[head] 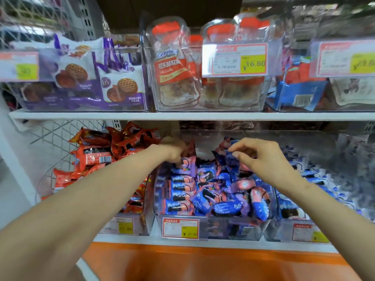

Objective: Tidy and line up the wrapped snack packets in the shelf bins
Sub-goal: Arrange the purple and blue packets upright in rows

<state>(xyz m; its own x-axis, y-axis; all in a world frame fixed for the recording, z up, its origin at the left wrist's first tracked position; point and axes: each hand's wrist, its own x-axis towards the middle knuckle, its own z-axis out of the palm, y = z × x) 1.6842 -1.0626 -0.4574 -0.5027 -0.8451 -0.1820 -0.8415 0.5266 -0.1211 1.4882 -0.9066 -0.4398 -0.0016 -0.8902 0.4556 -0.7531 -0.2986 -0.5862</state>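
The right hand (261, 159) has thumb and forefinger pinched on the upper edge of a blue packet (224, 157) that stands on end at the back of the pile; the left hand (174, 152) is blurred, its fingers curled down onto a pink-ended packet (187, 165), and I cannot tell whether it truly grips. Both hands hang over the far end of the clear bin (223, 224); the rest of the packets lie below the fingertips and nearer the body. Under the left wrist a stacked column (178, 192) lies in order, long axes running left to right; beneath and just inside the right wrist a loose heap (231, 197) points every way, so the right hand is nearer the work that seems left. The wrappers are glossy, blue and pink-purple, pillow-shaped; probably light and slippery. Outside the left forearm lie red packets (95, 157); outside the right, blue-and-white packets (304, 179).
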